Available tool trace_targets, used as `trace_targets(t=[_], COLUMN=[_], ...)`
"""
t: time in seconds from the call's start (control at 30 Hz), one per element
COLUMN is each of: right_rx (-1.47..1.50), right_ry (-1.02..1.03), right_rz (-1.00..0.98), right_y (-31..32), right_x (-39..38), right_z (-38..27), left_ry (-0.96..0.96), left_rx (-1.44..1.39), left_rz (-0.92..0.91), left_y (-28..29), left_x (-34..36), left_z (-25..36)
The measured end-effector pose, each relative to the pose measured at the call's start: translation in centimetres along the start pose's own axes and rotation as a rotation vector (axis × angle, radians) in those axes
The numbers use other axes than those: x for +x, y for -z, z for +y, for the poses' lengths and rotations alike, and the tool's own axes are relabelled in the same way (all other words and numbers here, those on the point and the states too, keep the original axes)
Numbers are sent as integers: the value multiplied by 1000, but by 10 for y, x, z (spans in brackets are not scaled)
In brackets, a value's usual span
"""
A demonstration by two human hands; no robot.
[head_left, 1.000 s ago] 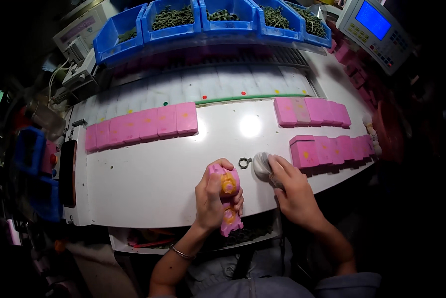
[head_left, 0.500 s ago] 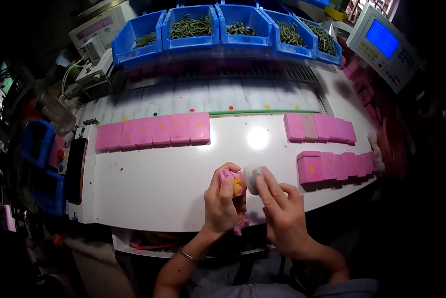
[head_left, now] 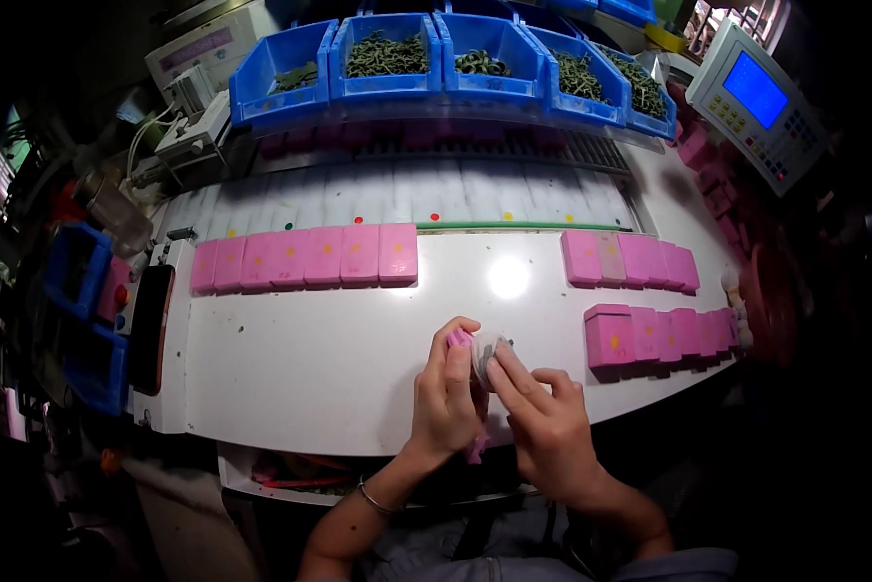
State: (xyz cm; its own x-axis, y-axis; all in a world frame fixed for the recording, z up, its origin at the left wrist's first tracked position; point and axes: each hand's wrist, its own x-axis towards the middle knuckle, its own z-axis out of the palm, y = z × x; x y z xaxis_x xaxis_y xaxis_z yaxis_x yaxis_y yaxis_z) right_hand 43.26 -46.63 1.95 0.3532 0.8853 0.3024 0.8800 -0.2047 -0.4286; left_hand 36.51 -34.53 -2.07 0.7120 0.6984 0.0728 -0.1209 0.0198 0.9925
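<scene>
Over the near edge of the white table (head_left: 290,373), my left hand (head_left: 444,403) is closed around a pink, rubbery piece (head_left: 459,338). A loose pink end (head_left: 477,447) of it hangs below that hand. My right hand (head_left: 552,417) grips a round, whitish-grey pad (head_left: 484,351) between thumb and fingers. The pad is right up against the pink piece and covers most of it. Behind my hands stand a row of pink blocks (head_left: 305,257) at the left and two shorter rows at the right, one far (head_left: 630,260) and one near (head_left: 657,335).
Blue bins (head_left: 387,92) with small green pieces line the back above a pale strip (head_left: 387,204) with coloured dots. A control panel with a blue screen (head_left: 756,90) stands back right. At the left edge lies a dark phone-like slab (head_left: 152,330) beside more blue bins (head_left: 94,373).
My right hand has brought the round pad leftward onto the pink piece, covering its yellow-orange inner face. The left hand has shifted slightly right; the whole view has moved a little.
</scene>
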Motion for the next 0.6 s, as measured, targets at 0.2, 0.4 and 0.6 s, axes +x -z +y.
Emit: trace_targets(t=[0.2,0.4,0.6], right_rx=[-86,36,117], right_ry=[51,-7,6], right_rz=[75,15,-92], right_y=[-6,7,5], right_x=[-3,5,7], right_z=[-11,-2,-3], left_ry=[-171,158,105], left_rx=[73,-89,133], left_rz=[40,-37,-50], left_y=[-3,4,10], left_x=[6,-2,-4], left_z=[-16,1,7])
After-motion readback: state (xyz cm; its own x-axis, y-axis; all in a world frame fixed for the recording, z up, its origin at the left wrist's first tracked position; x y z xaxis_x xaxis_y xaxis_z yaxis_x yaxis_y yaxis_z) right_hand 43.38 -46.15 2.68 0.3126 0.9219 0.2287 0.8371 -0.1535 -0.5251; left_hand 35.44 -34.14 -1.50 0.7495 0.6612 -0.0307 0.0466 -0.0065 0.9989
